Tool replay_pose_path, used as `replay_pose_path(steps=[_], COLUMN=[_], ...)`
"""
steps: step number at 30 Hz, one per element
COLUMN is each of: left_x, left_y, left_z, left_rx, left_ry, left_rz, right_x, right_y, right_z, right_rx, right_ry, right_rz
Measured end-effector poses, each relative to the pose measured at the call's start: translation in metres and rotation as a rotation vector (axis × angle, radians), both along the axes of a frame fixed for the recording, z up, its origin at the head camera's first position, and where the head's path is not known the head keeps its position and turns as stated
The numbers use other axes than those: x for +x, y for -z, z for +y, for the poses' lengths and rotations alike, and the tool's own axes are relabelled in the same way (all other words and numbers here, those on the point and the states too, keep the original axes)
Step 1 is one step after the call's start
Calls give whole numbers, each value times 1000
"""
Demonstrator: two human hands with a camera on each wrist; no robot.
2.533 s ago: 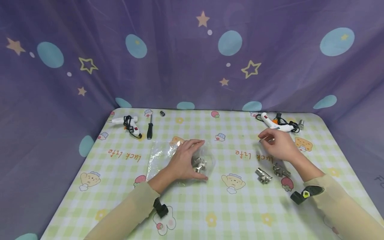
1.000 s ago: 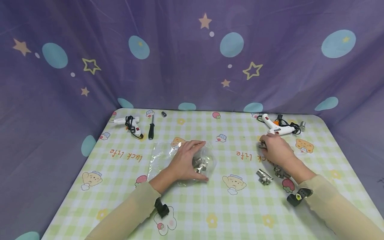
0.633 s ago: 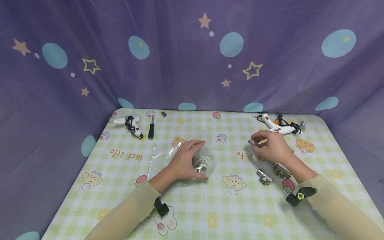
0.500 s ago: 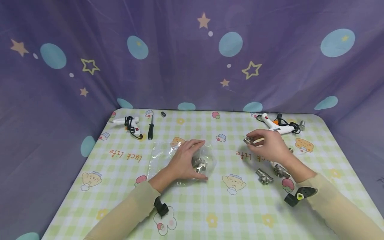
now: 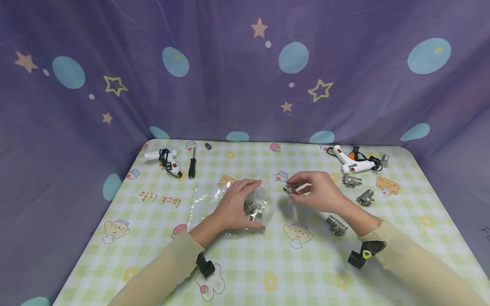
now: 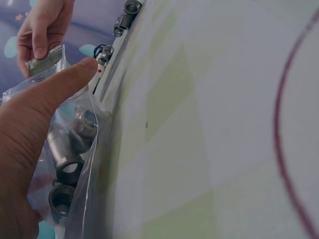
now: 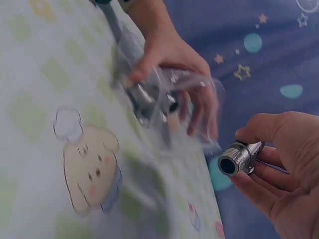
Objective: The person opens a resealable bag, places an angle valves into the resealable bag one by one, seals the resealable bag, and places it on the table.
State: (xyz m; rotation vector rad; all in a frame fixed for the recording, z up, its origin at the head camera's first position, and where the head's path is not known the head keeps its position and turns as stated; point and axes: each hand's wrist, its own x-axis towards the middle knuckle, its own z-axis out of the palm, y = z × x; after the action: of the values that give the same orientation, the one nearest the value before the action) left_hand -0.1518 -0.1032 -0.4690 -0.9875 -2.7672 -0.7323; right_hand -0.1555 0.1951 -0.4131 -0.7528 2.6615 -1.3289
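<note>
Right hand: the right hand [image 5: 319, 196] is up off the tablecloth near the middle, thumb and fingertips pinching a threaded metal fitting [image 5: 289, 188]; the right wrist view shows the fitting's open round mouth [image 7: 239, 158] poking out past the fingers
Fitting: in the air, just right of the bag's mouth, close to it but not touching that I can tell
Left hand: the left hand [image 5: 237, 205] lies over the clear plastic bag [image 5: 208, 199], thumb and fingers curved round the bag's bulging right end and holding it down on the table
Bag contents: several metal fittings [image 6: 67, 162] bunched at that end, seen through the plastic right against the palm in the left wrist view
Loose fittings: one [image 5: 336, 225] lies just by the right forearm, two more [image 5: 352, 181] [image 5: 365, 197] lie further right, apart from each other
Far right: a white glue gun [image 5: 352, 163] with its black cord, and a small metal piece [image 5: 384, 159] beside it
Far left: a second white glue gun [image 5: 163, 157], a black-handled screwdriver [image 5: 191, 165] just beside it, a small dark piece [image 5: 208, 146] near the back edge
Table: green checked tablecloth [image 5: 245, 263] with cartoon prints, purple starred curtain [image 5: 229, 68] all round behind
</note>
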Motion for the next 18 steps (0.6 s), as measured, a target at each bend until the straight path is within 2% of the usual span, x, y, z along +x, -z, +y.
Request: replay_pose_path(steps=[5, 9, 13, 18], left_x=[0, 0, 0, 1], left_y=[1, 1, 0, -2], left_z=[0, -1, -2, -2], left_rx=[6, 13, 26, 38], left_ry=[-1, -9, -9, -1], left_rz=[6, 1, -3, -12], right_x=[2, 3, 3, 5], right_y=[5, 13, 21, 27], right_z=[-24, -41, -54, -67], right_rx=[-16, -20, -50, -103], right_ry=[-77, -101, -76, 5], right_rz=[-24, -23, -15, -76])
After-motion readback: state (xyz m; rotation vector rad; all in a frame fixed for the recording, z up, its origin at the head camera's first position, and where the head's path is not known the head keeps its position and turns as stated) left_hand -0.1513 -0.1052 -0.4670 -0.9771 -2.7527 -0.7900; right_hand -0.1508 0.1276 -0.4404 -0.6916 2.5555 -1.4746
